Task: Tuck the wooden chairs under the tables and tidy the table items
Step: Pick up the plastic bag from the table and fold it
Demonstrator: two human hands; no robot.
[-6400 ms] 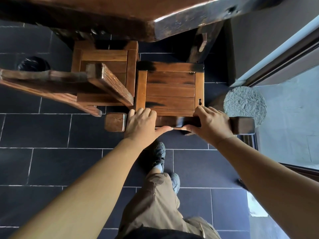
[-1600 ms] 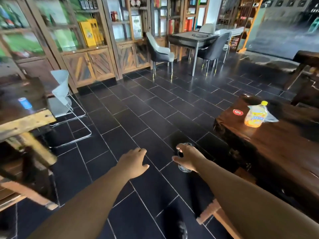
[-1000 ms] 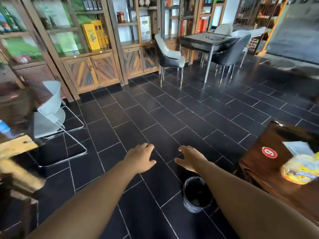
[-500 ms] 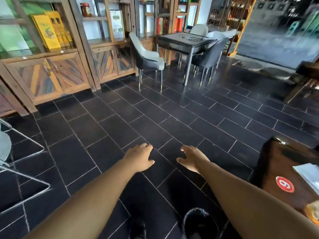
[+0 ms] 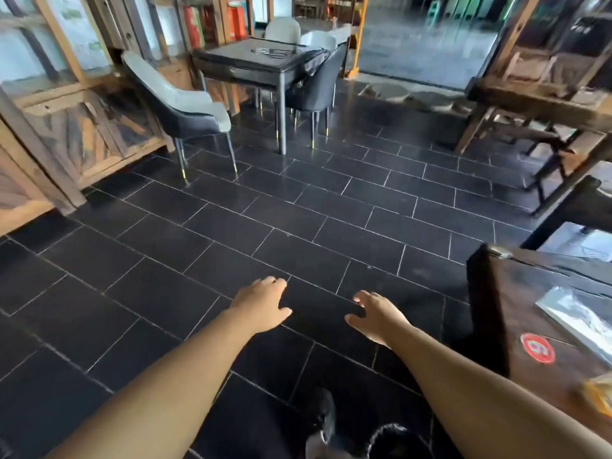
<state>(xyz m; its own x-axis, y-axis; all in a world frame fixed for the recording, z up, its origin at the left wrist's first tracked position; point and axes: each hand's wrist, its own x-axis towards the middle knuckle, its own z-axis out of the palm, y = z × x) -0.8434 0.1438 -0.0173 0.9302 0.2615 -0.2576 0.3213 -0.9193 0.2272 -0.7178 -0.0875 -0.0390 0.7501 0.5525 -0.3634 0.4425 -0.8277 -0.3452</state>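
My left hand [image 5: 263, 304] and my right hand [image 5: 376, 314] are stretched out in front of me above the dark tiled floor, fingers apart, holding nothing. A dark wooden table [image 5: 516, 329] with a red round number sticker [image 5: 537, 347] stands at the lower right, beside my right forearm. On it lie a clear plastic-wrapped sheet [image 5: 578, 318] and, at the frame edge, part of a yellow bottle [image 5: 599, 394]. Another wooden table [image 5: 543, 101] with wooden chairs [image 5: 526, 140] under it stands at the far right.
A grey table [image 5: 261, 66] with padded grey chairs [image 5: 185, 109] stands ahead at the back. Wooden display cabinets [image 5: 82, 127] line the left wall. A black bin's rim [image 5: 395, 440] shows by my shoe at the bottom. Open tiled floor lies ahead.
The view has swung from the chair under the table to the open room and keeps turning right. Both hands let go of the chair back and now hang open in front of me.
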